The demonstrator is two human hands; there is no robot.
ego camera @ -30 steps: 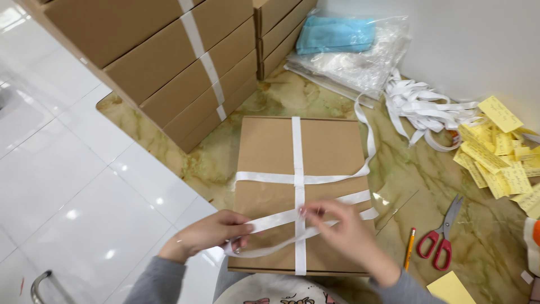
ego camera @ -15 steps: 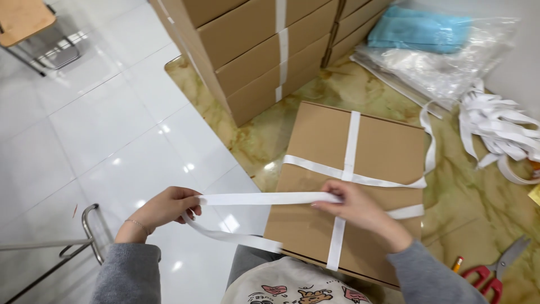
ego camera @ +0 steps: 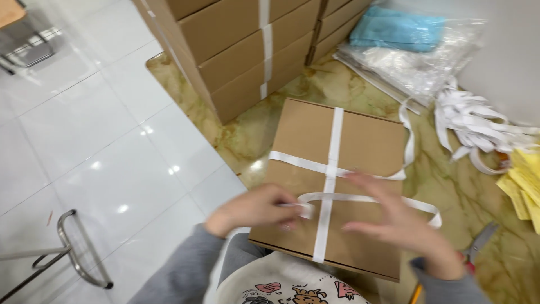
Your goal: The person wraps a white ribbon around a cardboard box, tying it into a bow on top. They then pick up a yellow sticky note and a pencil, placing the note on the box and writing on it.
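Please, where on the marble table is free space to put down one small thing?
Bare marble table lies between the stacked cartons and the strapped box, and right of that box, before the scissors. Far right is crowded: strap pile, yellow slips, plastic bags.

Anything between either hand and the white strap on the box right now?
Nothing visible. The left hand already pinches the white strap at its looped end on the cardboard box. The right hand hovers open just over the same strap, though motion blur hides whether it touches.
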